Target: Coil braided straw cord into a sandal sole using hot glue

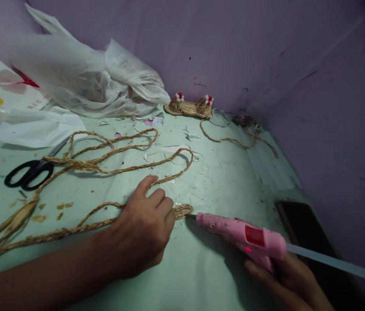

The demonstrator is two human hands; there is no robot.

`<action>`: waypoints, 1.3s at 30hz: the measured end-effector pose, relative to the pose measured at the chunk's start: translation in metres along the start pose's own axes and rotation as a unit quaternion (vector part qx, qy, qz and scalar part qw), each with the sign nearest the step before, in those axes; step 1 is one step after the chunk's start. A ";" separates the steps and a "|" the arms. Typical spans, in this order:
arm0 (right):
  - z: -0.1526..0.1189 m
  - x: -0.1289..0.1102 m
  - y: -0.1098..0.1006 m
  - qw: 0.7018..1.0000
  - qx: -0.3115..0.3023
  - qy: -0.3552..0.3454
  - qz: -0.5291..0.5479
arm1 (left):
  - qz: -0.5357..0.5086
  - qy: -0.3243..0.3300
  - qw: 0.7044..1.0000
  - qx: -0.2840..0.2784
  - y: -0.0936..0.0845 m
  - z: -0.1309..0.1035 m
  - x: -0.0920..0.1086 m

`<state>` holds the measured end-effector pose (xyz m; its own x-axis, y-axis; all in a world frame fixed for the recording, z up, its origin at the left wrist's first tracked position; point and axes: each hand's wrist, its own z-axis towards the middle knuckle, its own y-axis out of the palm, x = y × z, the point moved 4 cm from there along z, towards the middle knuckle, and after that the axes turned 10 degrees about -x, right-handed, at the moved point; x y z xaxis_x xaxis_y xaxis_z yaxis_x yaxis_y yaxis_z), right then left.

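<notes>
My left hand (150, 220) is closed over a braided straw rope, its fingers curled on the small flat coil (184, 211) that sticks out at their right. In my right hand (286, 278) is a pink glue gun (240, 235) with a small red light lit. The gun's metal tip points left and meets or nearly meets the coil's right end. A clear glue stick (334, 261) extends from the back of the gun. More braided rope (130, 167) lies in loops beyond my left hand and runs off to the left.
Black-handled scissors (33, 172) lie at the left, partly under the rope. White plastic bags (94, 82) rest against the wall. Straw slippers with red and white beads (188, 109) sit at the back. A dark phone-like slab (308, 229) is at the right; scraps are scattered about.
</notes>
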<state>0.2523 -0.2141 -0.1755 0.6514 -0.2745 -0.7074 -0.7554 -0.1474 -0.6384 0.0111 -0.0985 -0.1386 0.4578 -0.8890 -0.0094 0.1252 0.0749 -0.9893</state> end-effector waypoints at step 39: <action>0.003 -0.018 0.005 0.997 -0.037 -0.010 0.066 | 0.003 0.009 1.000 0.009 0.000 0.000 0.000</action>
<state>0.2370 -0.2068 -0.1669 0.5464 -0.2770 -0.7904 -0.8375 -0.1814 -0.5154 0.0112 -0.0985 -0.1384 0.4422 -0.8967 -0.0183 0.1388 0.0886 -0.9864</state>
